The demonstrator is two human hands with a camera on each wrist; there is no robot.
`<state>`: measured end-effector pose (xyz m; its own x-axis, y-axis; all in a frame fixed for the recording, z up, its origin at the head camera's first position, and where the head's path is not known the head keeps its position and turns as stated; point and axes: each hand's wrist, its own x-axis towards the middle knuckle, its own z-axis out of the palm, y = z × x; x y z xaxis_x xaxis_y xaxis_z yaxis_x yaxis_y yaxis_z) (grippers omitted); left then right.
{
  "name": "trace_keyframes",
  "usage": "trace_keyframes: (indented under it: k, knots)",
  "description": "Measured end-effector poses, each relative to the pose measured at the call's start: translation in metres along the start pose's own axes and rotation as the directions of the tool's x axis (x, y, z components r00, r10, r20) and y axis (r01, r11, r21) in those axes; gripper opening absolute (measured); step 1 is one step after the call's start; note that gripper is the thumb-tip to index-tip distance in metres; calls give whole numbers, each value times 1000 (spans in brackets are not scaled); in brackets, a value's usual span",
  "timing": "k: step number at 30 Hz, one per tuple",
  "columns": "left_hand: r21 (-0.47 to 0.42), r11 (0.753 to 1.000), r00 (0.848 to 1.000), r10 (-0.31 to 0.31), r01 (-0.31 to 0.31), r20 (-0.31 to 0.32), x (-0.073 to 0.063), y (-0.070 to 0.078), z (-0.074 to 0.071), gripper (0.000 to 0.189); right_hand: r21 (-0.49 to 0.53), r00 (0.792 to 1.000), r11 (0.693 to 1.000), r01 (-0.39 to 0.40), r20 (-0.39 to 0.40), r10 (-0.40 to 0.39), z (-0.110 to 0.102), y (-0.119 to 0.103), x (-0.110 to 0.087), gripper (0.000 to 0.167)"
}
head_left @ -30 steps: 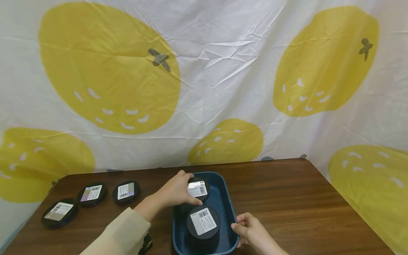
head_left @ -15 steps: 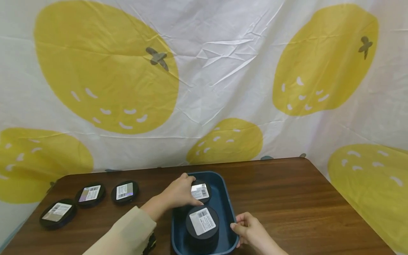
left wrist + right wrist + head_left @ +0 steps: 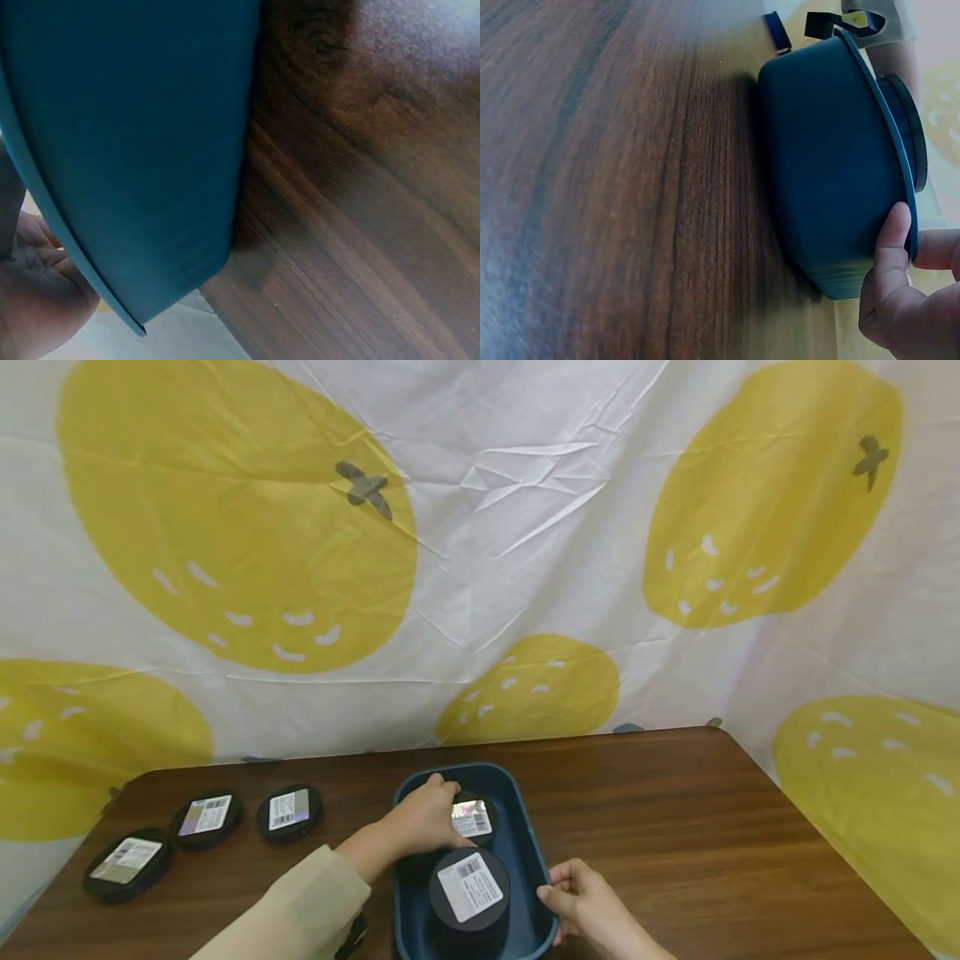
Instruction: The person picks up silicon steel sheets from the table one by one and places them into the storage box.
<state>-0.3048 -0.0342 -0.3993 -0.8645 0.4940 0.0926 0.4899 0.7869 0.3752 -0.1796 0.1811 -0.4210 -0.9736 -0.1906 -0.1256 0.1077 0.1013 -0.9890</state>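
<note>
At the near end of the blue tray [image 3: 517,852] stands a tall black cylinder [image 3: 469,893], a white label on its flat top; whether it is one piece or a stack I cannot tell. Beside it, the right hand [image 3: 588,906] pinches the tray's right rim, thumb inside and fingers against the outer wall. From the left, past a cream sleeve [image 3: 288,910], the left hand [image 3: 420,818] reaches over the opposite rim and grips the tray disc [image 3: 472,822], labelled and black, just beyond the cylinder; its fingertips are partly hidden. Left of the tray on the brown tabletop [image 3: 675,827] lie three more labelled black discs [image 3: 129,864], two close together and one nearer the tray. Behind hangs a white cloth [image 3: 487,543] printed with yellow fruit.
</note>
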Motion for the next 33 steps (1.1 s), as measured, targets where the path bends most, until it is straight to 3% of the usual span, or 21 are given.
trace_keyframes:
  k: [10, 21, 27, 33]
  knots:
    - [1, 1000, 1000, -5, 5, 25, -1, -3, 5, 77, -1, 1000, 1000, -9, 11, 9, 0, 0, -1, 23]
    - [60, 992, 994, 111, -112, 12, -6, 0, 7, 43, 6, 1000, 1000, -23, 8, 23, 1, -2, -3, 25]
    - [69, 993, 995, 92, -93, 28, -8, 3, 6, 34, 2, 1000, 1000, -20, 8, 20, 1, -1, -2, 24]
    - [144, 985, 996, 91, -93, 24, -9, 4, 6, 30, 8, 1000, 1000, -16, 9, 16, 1, -1, -2, 23]
